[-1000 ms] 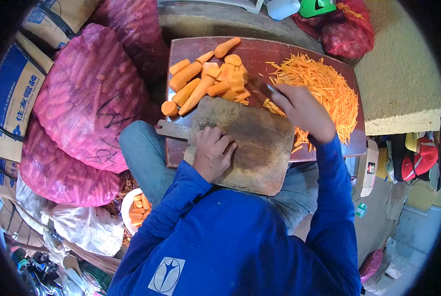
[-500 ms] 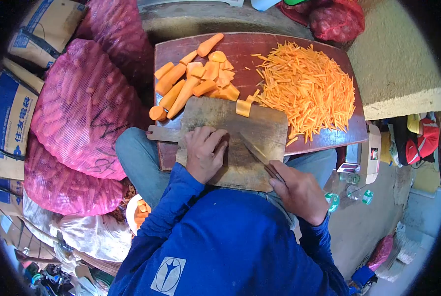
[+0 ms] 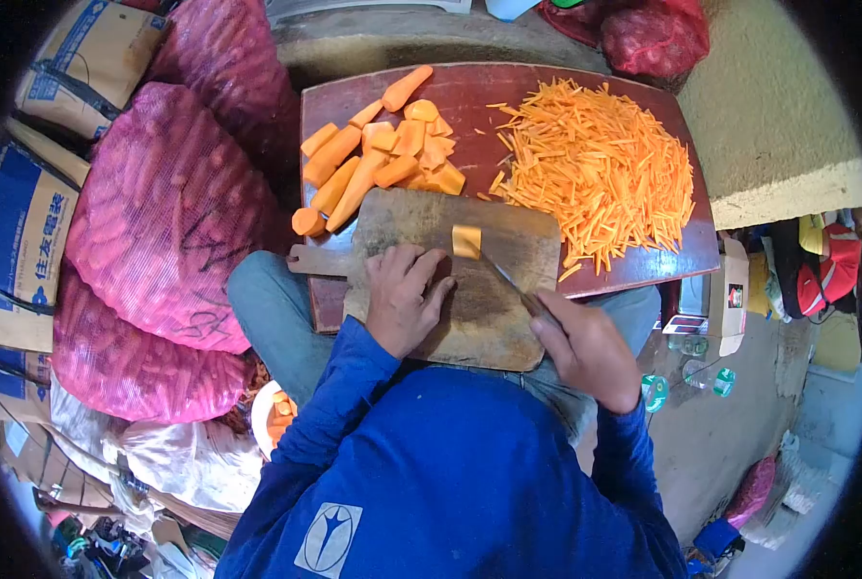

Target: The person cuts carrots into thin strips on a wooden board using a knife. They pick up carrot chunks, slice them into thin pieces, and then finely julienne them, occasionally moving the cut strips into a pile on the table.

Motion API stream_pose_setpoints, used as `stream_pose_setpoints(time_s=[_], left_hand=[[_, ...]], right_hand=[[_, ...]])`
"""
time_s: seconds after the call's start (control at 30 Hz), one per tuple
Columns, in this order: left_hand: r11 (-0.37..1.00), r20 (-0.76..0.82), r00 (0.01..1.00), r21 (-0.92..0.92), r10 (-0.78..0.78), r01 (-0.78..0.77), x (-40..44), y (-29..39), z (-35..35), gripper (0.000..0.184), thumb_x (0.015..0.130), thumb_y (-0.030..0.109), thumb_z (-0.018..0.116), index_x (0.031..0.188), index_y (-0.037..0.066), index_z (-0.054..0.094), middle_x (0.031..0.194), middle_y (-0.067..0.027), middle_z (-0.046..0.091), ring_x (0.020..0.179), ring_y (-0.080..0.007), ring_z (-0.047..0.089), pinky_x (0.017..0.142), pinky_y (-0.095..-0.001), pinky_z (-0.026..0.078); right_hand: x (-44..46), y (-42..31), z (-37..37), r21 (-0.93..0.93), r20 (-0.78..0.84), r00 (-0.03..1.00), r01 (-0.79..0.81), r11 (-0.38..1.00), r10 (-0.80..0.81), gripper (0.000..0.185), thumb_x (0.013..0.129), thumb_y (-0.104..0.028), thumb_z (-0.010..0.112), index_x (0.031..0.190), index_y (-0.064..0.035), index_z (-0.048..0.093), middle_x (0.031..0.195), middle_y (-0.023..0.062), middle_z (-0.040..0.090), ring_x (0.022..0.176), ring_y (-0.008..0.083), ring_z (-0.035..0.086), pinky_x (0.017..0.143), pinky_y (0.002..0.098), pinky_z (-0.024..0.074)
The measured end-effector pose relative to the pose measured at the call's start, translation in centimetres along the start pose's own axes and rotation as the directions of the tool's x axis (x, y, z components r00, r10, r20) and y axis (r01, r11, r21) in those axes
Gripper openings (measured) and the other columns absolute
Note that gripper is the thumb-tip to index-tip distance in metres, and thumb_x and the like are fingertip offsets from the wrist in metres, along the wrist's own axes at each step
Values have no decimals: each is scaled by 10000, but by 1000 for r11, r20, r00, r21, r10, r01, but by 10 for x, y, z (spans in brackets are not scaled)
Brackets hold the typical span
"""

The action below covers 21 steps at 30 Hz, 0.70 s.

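Note:
A wooden cutting board (image 3: 373,217) with a handle at its left lies across my lap and the near edge of the red-brown table. My left hand (image 3: 404,301) rests on the board's left half, thumb apart from the fingers, holding nothing. In my right hand (image 3: 590,349) is a knife (image 3: 508,277), gripped by the handle over the board's right side. Its tip meets the lower right edge of a flat carrot piece (image 3: 466,242) on the upper board. Peeled carrots and chunks (image 3: 355,179) lie beyond the board to the left; a heap of carrot sticks (image 3: 600,169) lies to the right.
The table's (image 3: 484,92) far edge faces a concrete ledge (image 3: 421,43). Pink mesh sacks of carrots (image 3: 165,212) and boxes (image 3: 21,241) stack at left. A white bucket (image 3: 263,421) with carrot pieces sits beside my left leg. Plastic bottles (image 3: 696,374) lie on the floor at right.
The flat carrot piece has come from the board's far edge closer to its middle, with the knife tip now against it. My left hand stays on the board, its thumb farther out.

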<state>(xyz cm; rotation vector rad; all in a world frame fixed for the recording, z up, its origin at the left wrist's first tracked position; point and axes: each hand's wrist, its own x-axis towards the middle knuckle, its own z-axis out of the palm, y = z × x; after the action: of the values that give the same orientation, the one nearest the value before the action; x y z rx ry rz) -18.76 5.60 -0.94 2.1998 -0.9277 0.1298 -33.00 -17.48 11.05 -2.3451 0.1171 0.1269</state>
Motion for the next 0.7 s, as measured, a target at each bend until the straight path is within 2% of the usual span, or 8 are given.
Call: stream_pose_setpoints(time_s=[0.17, 0.23, 0.33, 0.47, 0.53, 0.57, 0.63, 0.7], left_hand=[[999, 15, 999, -8, 34, -34, 6, 6, 3, 416, 848, 220, 869, 1215, 81, 730, 1138, -95, 653, 1052, -332, 605, 927, -474, 405], [995, 49, 994, 15, 95, -96, 7, 3, 7, 426, 840, 224, 872, 1214, 85, 727, 1140, -94, 650, 1061, -326, 599, 925, -477, 401], [987, 62, 986, 39, 155, -157, 6, 2, 9, 418, 834, 205, 868, 1209, 90, 724, 1150, -92, 649, 1074, -322, 597, 930, -475, 402], [987, 56, 987, 56, 148, -151, 5, 6, 8, 401, 837, 188, 855, 1203, 93, 722, 1163, -94, 642, 1090, -325, 594, 949, -480, 400], [990, 89, 989, 65, 121, -127, 4, 5, 6, 461, 854, 217, 844, 1277, 94, 709, 1237, -96, 642, 1124, -327, 586, 979, -484, 399], [990, 90, 989, 67, 121, -127, 6, 5, 6, 461, 854, 217, 844, 1277, 94, 709, 1237, -96, 642, 1124, -327, 586, 979, -484, 399], [980, 139, 979, 107, 150, -166, 8, 4, 6, 572, 873, 260, 832, 1395, 99, 665, 1335, -110, 630, 1168, -330, 571, 1009, -487, 395], [975, 213, 963, 117, 163, -191, 9, 0, 7, 632, 873, 271, 833, 1454, 122, 632, 1391, -133, 613, 1197, -337, 567, 1035, -493, 390]], right_hand=[[-28, -5, 11, 145, -13, 1000, -12, 989, 14, 260, 1063, -150, 657, 1272, 3, 630, 939, 283, 697, 854, 520, 690, 715, 531, 546], [-33, -6, 13, 234, 18, 994, -105, 967, 103, 263, 1074, -156, 656, 1283, 2, 631, 910, 270, 682, 843, 511, 692, 708, 506, 543], [-39, -7, 9, 241, 45, 992, -127, 962, 120, 279, 1075, -155, 660, 1307, 0, 639, 903, 260, 683, 825, 492, 699, 708, 477, 548], [-40, -5, -1, 318, 89, 986, -164, 934, 142, 300, 1070, -152, 666, 1326, 4, 649, 887, 256, 677, 806, 470, 704, 709, 454, 549], [-41, 3, 8, 299, -41, 992, -99, 949, 117, 316, 1066, -159, 677, 1333, 8, 656, 869, 254, 669, 785, 449, 708, 712, 434, 550], [-39, 5, 10, 301, -41, 992, -99, 949, 117, 316, 1066, -159, 677, 1333, 8, 656, 869, 254, 669, 785, 449, 708, 712, 434, 550], [-35, 7, 17, 288, -125, 983, -94, 953, 134, 337, 1059, -171, 693, 1343, 6, 653, 856, 266, 662, 781, 445, 716, 713, 434, 553], [-27, 9, 21, 248, -24, 978, -196, 949, 208, 375, 1067, -184, 702, 1397, -9, 664, 1035, 191, 764, 889, 262, 742, 812, 343, 558]])
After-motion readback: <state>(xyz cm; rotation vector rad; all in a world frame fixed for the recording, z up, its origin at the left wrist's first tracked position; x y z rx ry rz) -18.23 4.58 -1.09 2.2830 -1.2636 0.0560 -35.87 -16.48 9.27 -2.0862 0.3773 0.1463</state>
